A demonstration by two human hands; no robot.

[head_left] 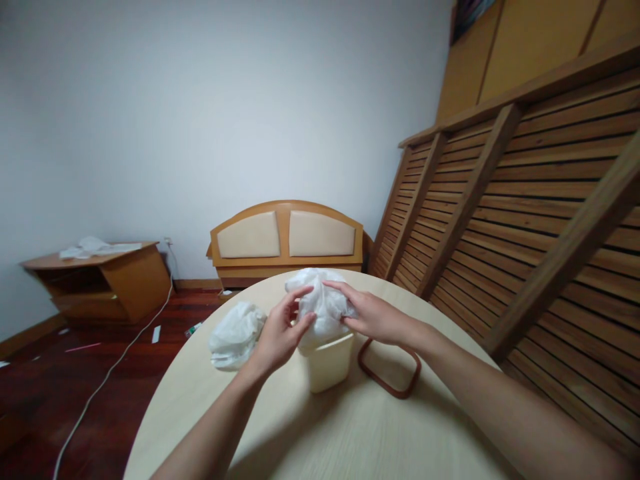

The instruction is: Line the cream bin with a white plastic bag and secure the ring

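Observation:
A bunched white plastic bag [324, 313] bulges up out of the mouth of a small cream-coloured bin [327, 365], which stands on the round table. From the left, my left hand [283, 330] curls around the bag, thumb and fingers pressing on the plastic. My right hand [367, 313] grips the bag's right side with bent fingers. Just right of the bin lies a brown rounded-square ring [390, 393], flat on the tabletop. Another crumpled white plastic bag [236, 337] sits to the left of my left hand. How far the first bag reaches into the bin is hidden.
The pale round table [380, 440] fills the foreground. Behind it stands a padded wooden headboard [285, 233]. Slatted wooden panels [540, 193] lean along the right. A low cabinet [125, 280] is at left, with a white cable [117, 363] across the dark floor.

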